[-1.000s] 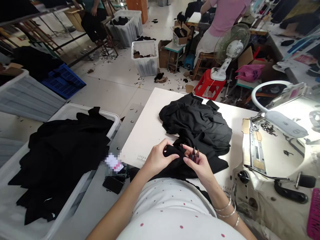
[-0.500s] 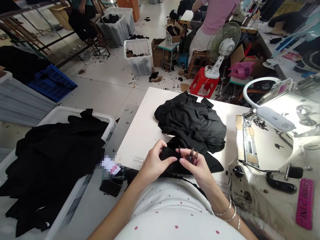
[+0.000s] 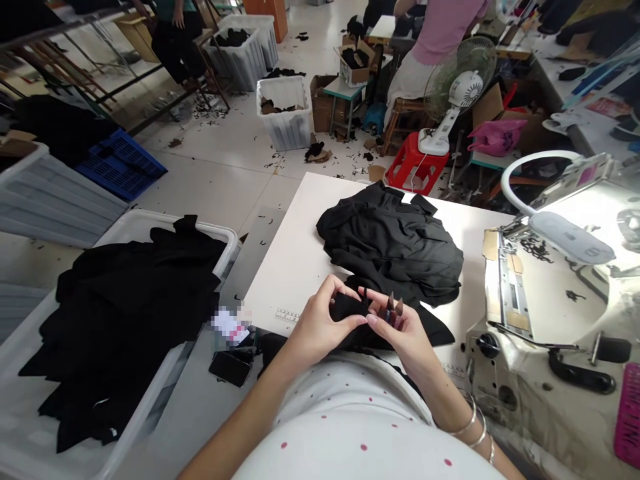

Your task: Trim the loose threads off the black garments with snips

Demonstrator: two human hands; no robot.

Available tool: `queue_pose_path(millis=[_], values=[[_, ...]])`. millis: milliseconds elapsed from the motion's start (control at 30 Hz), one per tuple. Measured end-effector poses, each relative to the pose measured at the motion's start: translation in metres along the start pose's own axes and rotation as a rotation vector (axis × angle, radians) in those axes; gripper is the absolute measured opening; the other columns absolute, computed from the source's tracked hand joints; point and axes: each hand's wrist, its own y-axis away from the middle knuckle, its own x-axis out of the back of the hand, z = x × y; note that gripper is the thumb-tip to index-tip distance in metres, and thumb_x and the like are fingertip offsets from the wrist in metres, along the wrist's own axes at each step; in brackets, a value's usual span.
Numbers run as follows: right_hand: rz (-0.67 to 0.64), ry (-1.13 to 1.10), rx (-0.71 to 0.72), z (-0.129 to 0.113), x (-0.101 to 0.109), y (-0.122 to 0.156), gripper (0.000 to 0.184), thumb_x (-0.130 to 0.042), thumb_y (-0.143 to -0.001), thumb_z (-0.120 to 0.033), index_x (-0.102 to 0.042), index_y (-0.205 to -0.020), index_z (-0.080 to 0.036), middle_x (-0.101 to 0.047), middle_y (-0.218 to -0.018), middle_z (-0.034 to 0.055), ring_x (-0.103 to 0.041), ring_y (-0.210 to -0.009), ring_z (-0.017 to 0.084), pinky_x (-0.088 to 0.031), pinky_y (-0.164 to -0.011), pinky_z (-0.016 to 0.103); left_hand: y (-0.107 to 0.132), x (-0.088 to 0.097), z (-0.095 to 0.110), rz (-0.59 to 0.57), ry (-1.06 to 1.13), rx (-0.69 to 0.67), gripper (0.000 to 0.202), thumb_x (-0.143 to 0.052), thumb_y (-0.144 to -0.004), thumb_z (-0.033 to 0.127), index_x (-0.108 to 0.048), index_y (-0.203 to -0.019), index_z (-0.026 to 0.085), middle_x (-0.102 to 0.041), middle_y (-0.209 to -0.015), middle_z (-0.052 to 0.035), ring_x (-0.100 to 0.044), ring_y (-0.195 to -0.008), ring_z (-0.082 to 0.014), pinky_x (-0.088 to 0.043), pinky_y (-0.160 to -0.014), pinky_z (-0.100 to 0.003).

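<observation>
The left hand [image 3: 315, 320] stays closed on a fold of black cloth [image 3: 350, 310] at the near edge of the white tabletop [image 3: 295, 267], barely shifted from a moment earlier. Just beside it, the right hand [image 3: 403, 333] pinches 2 small brown pointed pieces [image 3: 395, 305], too small to identify. A larger pile of black fabric [image 3: 390, 243] lies behind, touching the fold.

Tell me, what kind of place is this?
This looks like a sewing workshop, probably a small clothing factory. There's a sewing machine, a white plastic bin heaped with black cloth, and little cut scraps scattered all over the floor.
</observation>
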Motion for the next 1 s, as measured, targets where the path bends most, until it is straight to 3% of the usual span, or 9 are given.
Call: queue_pose_path(millis=[200,333,433,533,700,1000], values=[[-0.078,-0.028,-0.012,-0.004,0.001,-0.001,0.043,-0.056,-0.078,-0.040,-0.062,-0.115,-0.018,-0.038,-0.066,-0.0017,-0.019,-0.049,0.005,-0.017,-0.042,0.020,0.001,-0.006,-0.001,0.083,0.039,0.053,0.027,-0.063,-0.067,0.021,-0.037,-0.076,0.021,-0.061,-0.080,0.0040,-0.056,-0.076,-0.0111,-0.042,-0.072,-0.022],[-0.095,-0.029,-0.041,-0.011,0.003,-0.001,0.043,-0.055,-0.079,-0.042,-0.060,-0.113,-0.015,-0.039,-0.067,-0.0015,-0.018,-0.046,0.004,-0.013,-0.041,0.021,0.000,-0.007,0.003,0.156,0.043,0.077,0.029,-0.063,-0.065,0.023,-0.035,-0.073,0.021,-0.059,-0.075,0.0037,-0.055,-0.071,-0.0109,-0.042,-0.068,-0.022],[-0.047,0.017,0.019,-0.017,0.009,-0.001,0.040,-0.047,-0.083,-0.046,-0.059,-0.107,-0.016,-0.048,-0.077,0.0023,-0.028,-0.044,0.005,-0.019,-0.040,0.022,0.000,-0.003,0.010,0.172,0.103,0.093,0.031,-0.063,-0.065,0.024,-0.032,-0.072,0.021,-0.062,-0.075,0.0031,-0.056,-0.070,-0.0108,-0.043,-0.067,-0.021],[-0.008,0.210,0.083,-0.020,0.018,0.002,0.039,-0.039,-0.087,-0.049,-0.055,-0.102,-0.017,-0.044,-0.073,0.0012,-0.034,-0.050,0.009,-0.025,-0.044,0.024,0.000,0.002,0.015,0.173,0.121,0.107,0.033,-0.062,-0.064,0.025,-0.030,-0.071,0.022,-0.064,-0.076,0.0022,-0.058,-0.071,-0.0118,-0.044,-0.065,-0.021],[-0.141,0.358,0.045,-0.025,0.025,0.008,0.030,-0.030,-0.091,-0.048,-0.043,-0.095,-0.021,-0.039,-0.073,-0.0003,-0.035,-0.064,0.013,-0.031,-0.058,0.025,0.000,0.003,0.018,0.167,0.118,0.108,0.033,-0.063,-0.064,0.027,-0.031,-0.070,0.021,-0.065,-0.073,0.0027,-0.058,-0.067,-0.0114,-0.043,-0.061,-0.020],[-0.163,0.391,0.167,-0.025,0.014,0.003,0.021,-0.041,-0.088,-0.036,-0.050,-0.080,-0.018,-0.045,-0.068,-0.0006,-0.040,-0.060,0.011,-0.032,-0.055,0.023,0.001,0.002,0.016,0.136,0.075,0.116,0.035,-0.065,-0.062,0.028,-0.031,-0.068,0.021,-0.059,-0.066,0.0039,-0.052,-0.063,-0.0103,-0.040,-0.060,-0.020]])
